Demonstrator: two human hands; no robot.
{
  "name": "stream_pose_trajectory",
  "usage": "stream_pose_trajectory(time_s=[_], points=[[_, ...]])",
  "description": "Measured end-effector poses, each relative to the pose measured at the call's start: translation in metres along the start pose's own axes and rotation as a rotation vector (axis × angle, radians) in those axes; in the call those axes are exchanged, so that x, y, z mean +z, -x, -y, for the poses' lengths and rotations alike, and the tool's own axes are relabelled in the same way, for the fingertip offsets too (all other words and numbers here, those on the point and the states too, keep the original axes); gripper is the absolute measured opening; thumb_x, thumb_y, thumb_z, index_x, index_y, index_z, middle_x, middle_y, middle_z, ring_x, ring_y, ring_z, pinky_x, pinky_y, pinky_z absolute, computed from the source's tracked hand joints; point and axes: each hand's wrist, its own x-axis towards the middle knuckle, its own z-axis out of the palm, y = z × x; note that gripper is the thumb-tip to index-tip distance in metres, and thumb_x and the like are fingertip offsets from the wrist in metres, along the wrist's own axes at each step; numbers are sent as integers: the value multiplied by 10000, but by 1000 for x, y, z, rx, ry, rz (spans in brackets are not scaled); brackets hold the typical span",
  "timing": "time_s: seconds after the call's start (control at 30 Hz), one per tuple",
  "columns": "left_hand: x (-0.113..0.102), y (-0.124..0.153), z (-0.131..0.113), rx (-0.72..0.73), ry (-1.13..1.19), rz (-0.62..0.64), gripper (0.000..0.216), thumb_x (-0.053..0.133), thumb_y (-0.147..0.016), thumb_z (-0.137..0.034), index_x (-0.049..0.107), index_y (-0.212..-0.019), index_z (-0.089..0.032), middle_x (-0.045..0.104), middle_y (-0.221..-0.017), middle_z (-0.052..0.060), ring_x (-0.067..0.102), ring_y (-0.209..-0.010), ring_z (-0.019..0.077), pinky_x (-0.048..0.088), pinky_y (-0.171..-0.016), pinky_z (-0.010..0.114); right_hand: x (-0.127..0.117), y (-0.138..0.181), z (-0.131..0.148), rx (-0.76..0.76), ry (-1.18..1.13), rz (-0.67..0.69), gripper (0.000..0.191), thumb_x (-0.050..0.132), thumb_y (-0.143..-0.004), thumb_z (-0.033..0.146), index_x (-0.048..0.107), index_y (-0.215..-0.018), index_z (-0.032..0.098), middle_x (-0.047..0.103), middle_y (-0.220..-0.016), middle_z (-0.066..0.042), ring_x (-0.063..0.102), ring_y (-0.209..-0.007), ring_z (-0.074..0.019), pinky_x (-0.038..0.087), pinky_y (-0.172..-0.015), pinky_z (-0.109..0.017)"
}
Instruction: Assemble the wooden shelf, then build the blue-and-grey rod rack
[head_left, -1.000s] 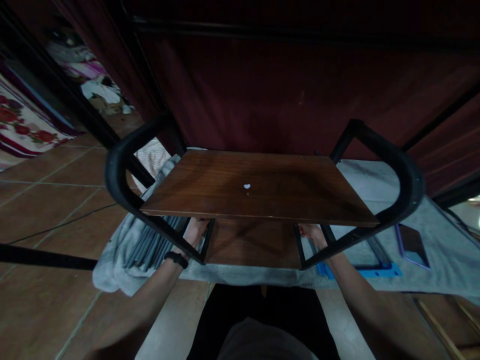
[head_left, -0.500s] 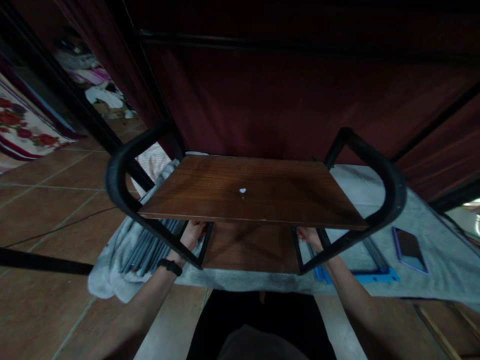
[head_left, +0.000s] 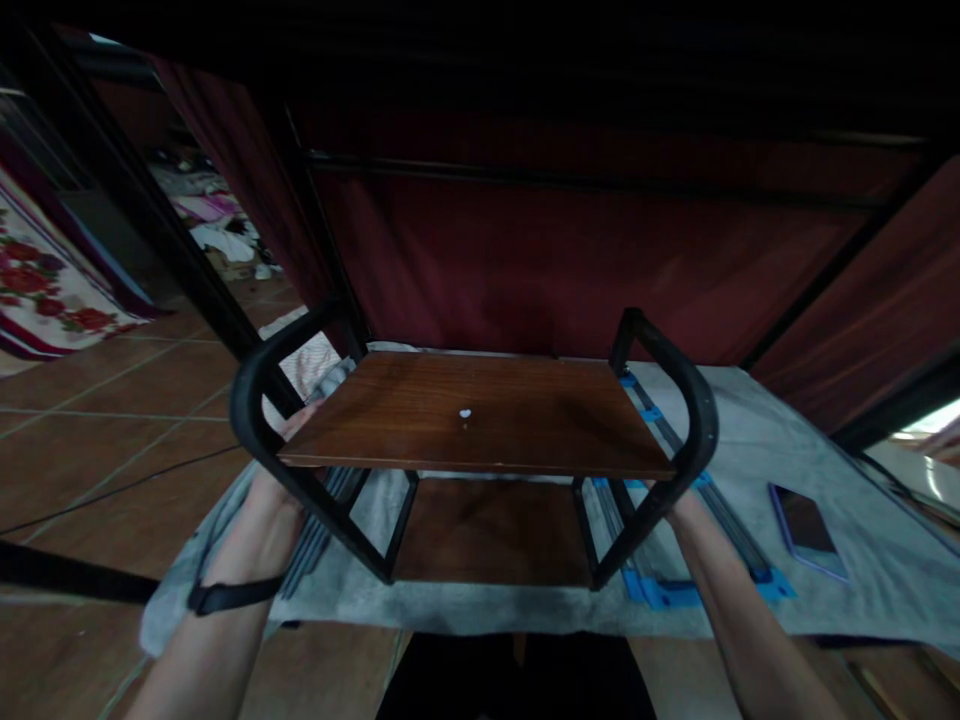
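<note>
Dark red curtain (head_left: 480, 270) fills twelve o'clock in the head view, folks, with a black bar (head_left: 525, 178) running across it, and tiled floor (head_left: 112, 400) spreads out at nine. Grey cloth (head_left: 892, 590) covers the surface below, and right at the middle of the dial, just under centre, stands the small shelf (head_left: 480, 390)! It has an upper board with a white spot (head_left: 465, 413) on it, a lower board (head_left: 491, 530) nearer six o'clock, and black curved tubes at both ends.

Over to eight o'clock: the left hand (head_left: 279, 488) is at the shelf's left end, partly behind the black tube, a dark band (head_left: 232, 597) round the wrist. Across at four, the right hand (head_left: 677, 503) is at the other end, nearly all of it hidden behind the frame. Clamped on or merely touching? For either hand, I cannot tell.

Grey rods (head_left: 311, 550) lie between seven and eight, just beside the left wrist. Blue-cornered frame pieces (head_left: 739, 540) lie at four, by the right forearm, and farther out that way, well apart from the shelf, rests a phone (head_left: 808, 530).
</note>
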Motion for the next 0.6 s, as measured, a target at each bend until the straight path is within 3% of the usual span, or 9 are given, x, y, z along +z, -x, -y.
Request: stream_pose_trajectory(time_s=[0.13, 0.23, 0.43, 0.6], points=[[6, -13, -43, 78, 227, 99, 553, 837, -722, -627, 753, -1067, -204, 799, -1174, 50, 628, -1305, 293, 473, -1173, 393, -2, -4, 38, 64, -76, -72, 320, 822, -613, 496, 727, -799, 255, 706, -756, -27, 585, -620, -179, 483, -541, -303], [17, -7, -61, 80, 235, 174, 552, 850, -703, -628, 761, -1046, -203, 788, -1219, 65, 630, -1297, 307, 509, -1135, 417, 4, -6, 64, 13, -162, -79, 408, 850, -618, 501, 747, -905, 230, 717, -814, -17, 552, -598, -124, 453, -528, -250], [27, 1, -61, 22, 150, 138, 569, 858, -731, -507, 733, -1172, -171, 805, -1112, 59, 708, -1127, 281, 575, -1013, 390, 24, -13, 86, -113, -131, -43, 481, 806, -704, 604, 720, -1004, 238, 725, -889, -24, 608, -661, -140, 473, -547, -255], [36, -16, -56, 120, 105, 126, 420, 921, -635, -381, 740, -958, -183, 786, -994, 30, 728, -1053, 228, 518, -1109, 370, 25, -25, 84, -189, -34, -110, 529, 744, -747, 685, 696, -1029, 241, 711, -880, -25, 618, -675, -160, 500, -580, -281]])
